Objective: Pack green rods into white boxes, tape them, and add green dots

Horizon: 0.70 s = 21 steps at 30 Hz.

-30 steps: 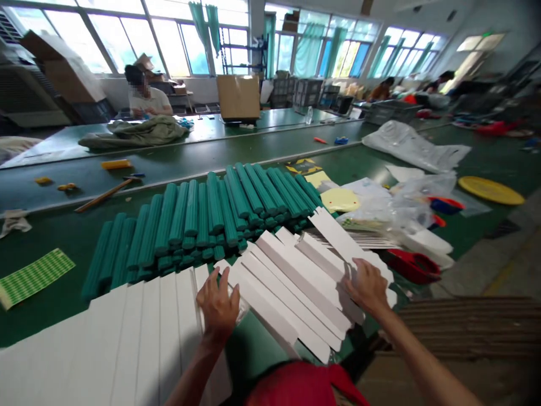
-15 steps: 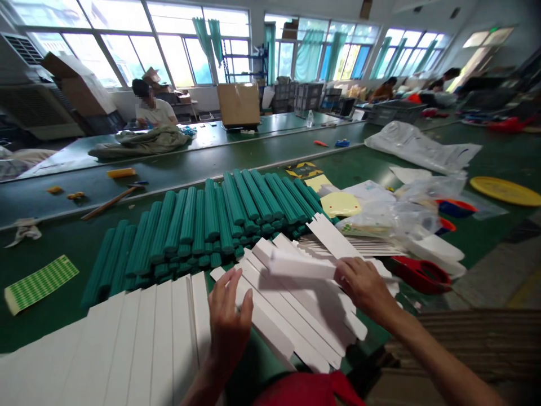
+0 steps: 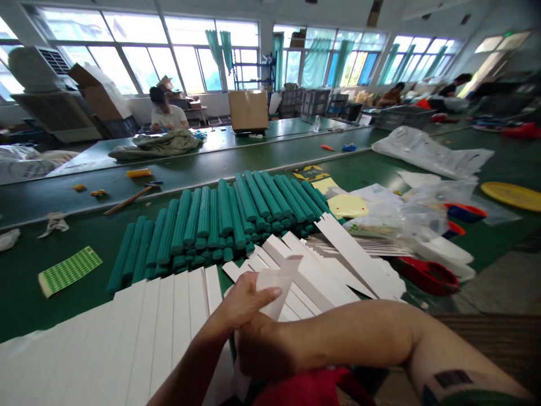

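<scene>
A long, narrow white paper box stands tilted between my hands, with an end flap up at its top. My left hand is closed around its upper part, thumb lying across it. Just below, my right hand is closed on the lower part, its fingers mostly hidden. Behind and right of my hands lies a fanned pile of flat white box blanks. To the left, a row of long white boxes lies side by side. Beyond them is a stack of green ribbed rods.
To the right lie a red tape dispenser, clear plastic bags and a yellow disc. A green-checked sticker sheet and a hammer lie to the left. A person sits at the far table behind a cardboard box.
My right hand has swung the white box leftward and down, from level to steeply tilted. My left hand has closed on it. The view has shifted slightly left.
</scene>
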{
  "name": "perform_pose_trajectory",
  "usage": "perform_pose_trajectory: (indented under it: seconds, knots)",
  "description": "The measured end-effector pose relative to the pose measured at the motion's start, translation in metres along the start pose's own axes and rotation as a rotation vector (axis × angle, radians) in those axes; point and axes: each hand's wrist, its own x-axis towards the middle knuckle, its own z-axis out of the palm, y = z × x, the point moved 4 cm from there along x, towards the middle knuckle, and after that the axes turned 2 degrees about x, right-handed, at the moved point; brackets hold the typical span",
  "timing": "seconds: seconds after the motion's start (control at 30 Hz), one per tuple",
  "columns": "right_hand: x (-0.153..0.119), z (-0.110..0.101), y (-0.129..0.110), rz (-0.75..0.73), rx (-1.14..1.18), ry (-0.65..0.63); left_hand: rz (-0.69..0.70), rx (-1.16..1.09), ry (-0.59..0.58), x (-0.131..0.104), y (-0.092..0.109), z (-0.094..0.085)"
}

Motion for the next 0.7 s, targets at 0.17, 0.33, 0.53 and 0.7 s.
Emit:
perform_pose_trajectory:
  seconds: [0.17,0.33,0.53,0.7]
  knots:
    - [-0.015,-0.062,-0.035,-0.492,-0.068,-0.024,0.050,-0.215,0.210,-0.020,-0.006,-0.046]
    - [-0.068,-0.077,0.027,0.606,0.520,0.355,0.123,-0.420,0.158,-0.030,-0.014,-0.054]
    - [-0.069,-0.004,0.042,0.731,1.356,-0.005,0.085,-0.526,-0.015,-0.017,-0.041,-0.011]
    - [-0.057,0.009,0.046,0.814,0.929,0.204,0.244,-0.321,0.628,-0.032,-0.043,-0.022]
